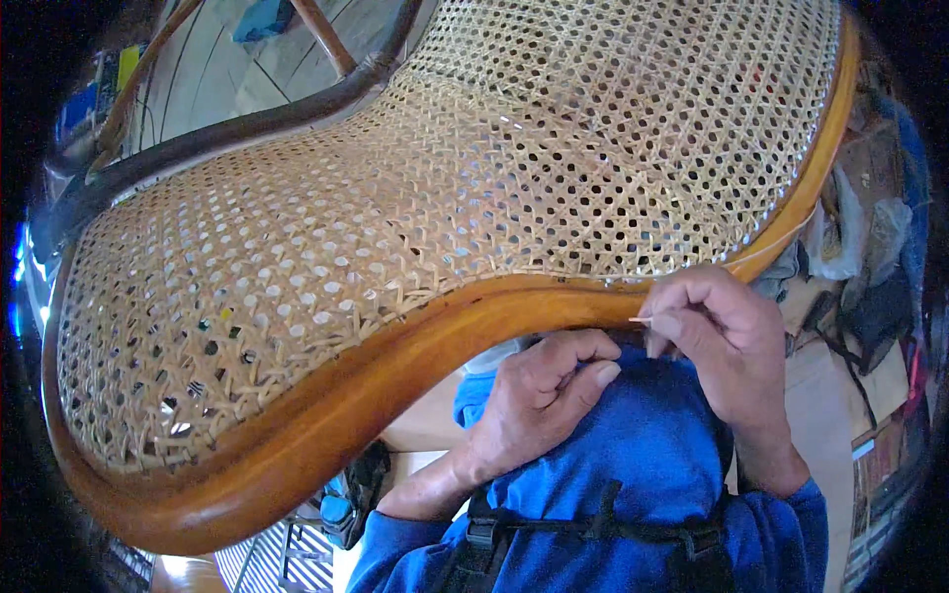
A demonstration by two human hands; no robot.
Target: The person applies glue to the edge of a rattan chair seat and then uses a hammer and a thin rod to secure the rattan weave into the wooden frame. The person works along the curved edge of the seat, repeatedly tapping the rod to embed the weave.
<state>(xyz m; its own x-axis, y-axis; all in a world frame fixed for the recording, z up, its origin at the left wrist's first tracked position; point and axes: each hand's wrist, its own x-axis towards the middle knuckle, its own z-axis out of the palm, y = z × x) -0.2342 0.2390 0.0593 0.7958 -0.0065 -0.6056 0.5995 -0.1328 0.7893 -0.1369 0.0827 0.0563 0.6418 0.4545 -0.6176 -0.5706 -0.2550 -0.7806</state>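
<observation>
A curved wooden chair frame [395, 366] with a woven cane panel [474, 188] fills most of the view. My right hand [717, 331] is just under the frame's near edge, its thumb and fingers pinched on a thin cane strand [641, 319] whose tip pokes out to the left. My left hand [534, 395] is curled beneath the wooden rim, fingers bent against it, resting on my blue clothing [643, 465]. Whether it grips anything is hidden.
A darker wooden rail [227, 133] borders the cane at the upper left. Plastic bags and cluttered items [860, 237] lie to the right. A tiled floor [217, 59] shows at the top left. A black strap [593, 529] crosses my blue clothing.
</observation>
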